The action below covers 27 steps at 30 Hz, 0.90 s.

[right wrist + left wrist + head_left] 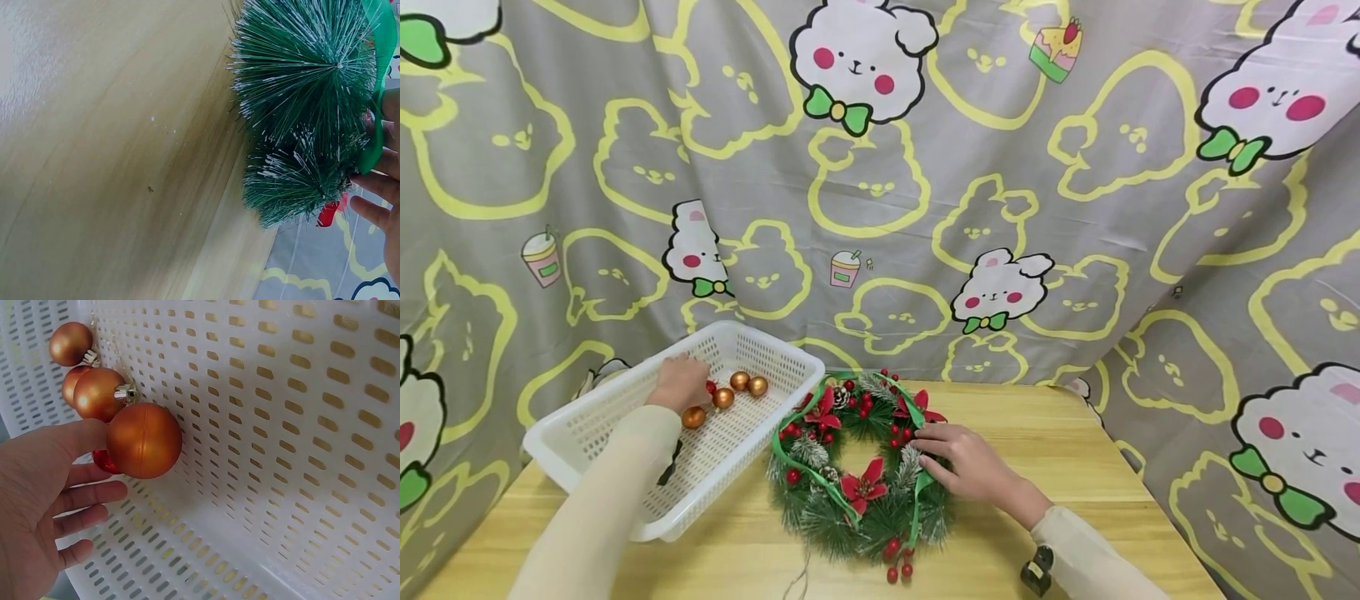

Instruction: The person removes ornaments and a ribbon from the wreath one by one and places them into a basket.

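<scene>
My left hand (681, 382) reaches down into a white plastic basket (662, 527). In the left wrist view, its thumb is right at the nearest orange bauble (145, 440), with the other fingers spread loosely. A red shiny ornament (105, 461) shows partly hidden behind that bauble. Several more orange baubles (70, 344), some with silver caps, lie beyond. On the table, my right hand (962, 462) rests at the right side of a green pine wreath (880, 529), fingers extended against its green ribbon (384, 37). Red flowers (865, 485), berries and pinecones (829, 474) decorate the wreath.
The basket stands tilted at the left of the wooden table (1022, 408), its right end close by the wreath. A patterned grey curtain (880, 317) hangs behind and at the sides. Red berries (892, 575) and a thin string (805, 575) extend from the wreath's near edge.
</scene>
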Motion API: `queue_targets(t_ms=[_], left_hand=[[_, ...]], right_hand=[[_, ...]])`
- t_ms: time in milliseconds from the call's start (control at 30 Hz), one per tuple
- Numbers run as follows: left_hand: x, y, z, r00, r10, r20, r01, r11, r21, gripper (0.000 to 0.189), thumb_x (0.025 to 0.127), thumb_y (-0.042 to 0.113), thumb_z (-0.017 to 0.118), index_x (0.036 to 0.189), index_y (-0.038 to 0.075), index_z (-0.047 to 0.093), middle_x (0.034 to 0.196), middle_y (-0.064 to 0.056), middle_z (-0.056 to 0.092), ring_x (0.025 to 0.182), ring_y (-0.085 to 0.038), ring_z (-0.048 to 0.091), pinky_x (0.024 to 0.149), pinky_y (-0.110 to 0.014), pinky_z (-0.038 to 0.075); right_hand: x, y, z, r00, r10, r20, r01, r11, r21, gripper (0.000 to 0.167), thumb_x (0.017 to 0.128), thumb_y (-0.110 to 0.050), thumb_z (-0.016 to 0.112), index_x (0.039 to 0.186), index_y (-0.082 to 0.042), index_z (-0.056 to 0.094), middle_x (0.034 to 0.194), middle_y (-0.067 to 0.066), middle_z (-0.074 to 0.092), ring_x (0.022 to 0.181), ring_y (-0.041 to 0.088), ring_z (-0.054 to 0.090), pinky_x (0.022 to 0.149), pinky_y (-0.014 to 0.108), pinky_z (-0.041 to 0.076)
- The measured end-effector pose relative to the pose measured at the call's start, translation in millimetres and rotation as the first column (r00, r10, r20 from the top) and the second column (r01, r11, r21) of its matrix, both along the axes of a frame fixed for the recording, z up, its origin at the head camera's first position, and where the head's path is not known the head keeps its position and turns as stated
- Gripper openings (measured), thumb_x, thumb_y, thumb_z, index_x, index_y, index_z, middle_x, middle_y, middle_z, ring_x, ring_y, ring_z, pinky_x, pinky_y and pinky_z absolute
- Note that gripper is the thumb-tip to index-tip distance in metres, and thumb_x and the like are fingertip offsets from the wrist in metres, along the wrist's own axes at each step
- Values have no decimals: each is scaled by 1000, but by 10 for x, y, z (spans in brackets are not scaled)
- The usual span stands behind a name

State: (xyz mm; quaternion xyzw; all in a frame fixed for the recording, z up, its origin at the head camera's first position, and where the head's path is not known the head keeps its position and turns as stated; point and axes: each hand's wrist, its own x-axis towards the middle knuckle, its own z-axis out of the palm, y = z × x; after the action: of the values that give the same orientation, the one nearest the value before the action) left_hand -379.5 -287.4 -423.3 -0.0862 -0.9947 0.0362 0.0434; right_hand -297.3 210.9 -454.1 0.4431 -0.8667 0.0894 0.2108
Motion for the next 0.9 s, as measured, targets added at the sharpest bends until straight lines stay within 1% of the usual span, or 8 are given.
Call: queue_targets(t_ms=[167, 433, 600, 700, 900], left_hand=[[-8, 2, 3, 1000, 2, 2, -2, 1000, 10, 14, 75, 11, 75, 75, 4, 63, 79, -14, 67, 83, -36, 59, 82, -57, 50], [-8, -7, -11, 1000, 2, 9, -2, 1000, 18, 13, 80, 11, 75, 82, 2, 66, 78, -12, 66, 78, -32, 56, 79, -54, 50], [0, -18, -6, 1000, -13, -12, 14, 1000, 22, 15, 78, 12, 75, 84, 2, 66, 79, -13, 66, 78, -33, 57, 78, -55, 51], [12, -21, -2, 1000, -17, -12, 17, 1000, 20, 16, 78, 13, 75, 85, 1, 66, 80, -14, 67, 79, -34, 58, 78, -55, 51], [1, -25, 9, 1000, -5, 8, 5, 998, 61, 17, 80, 12, 74, 90, 0, 67, 86, -14, 68, 82, -35, 57, 80, -57, 49]], right_hand=[[-8, -4, 8, 1000, 3, -7, -3, 1000, -1, 28, 98, -24, 67, 122, -11, 75, 125, 8, 73, 119, 27, 67, 98, 46, 55], [-7, -11, 9, 1000, 1, -8, -1, 1000, 16, 28, 99, -24, 66, 123, -11, 75, 125, 8, 73, 119, 27, 67, 98, 47, 55], [1, -17, 16, 1000, -2, 6, 2, 1000, 9, 28, 99, -24, 65, 123, -11, 75, 125, 9, 72, 120, 28, 67, 99, 47, 54], [1, -19, 18, 1000, -1, 8, 1, 1000, 6, 28, 99, -23, 65, 123, -11, 75, 125, 9, 72, 120, 28, 67, 98, 47, 54], [8, -15, 23, 1000, -2, 22, 2, 1000, 4, 29, 100, -25, 65, 123, -11, 74, 126, 9, 72, 120, 28, 67, 99, 47, 54]])
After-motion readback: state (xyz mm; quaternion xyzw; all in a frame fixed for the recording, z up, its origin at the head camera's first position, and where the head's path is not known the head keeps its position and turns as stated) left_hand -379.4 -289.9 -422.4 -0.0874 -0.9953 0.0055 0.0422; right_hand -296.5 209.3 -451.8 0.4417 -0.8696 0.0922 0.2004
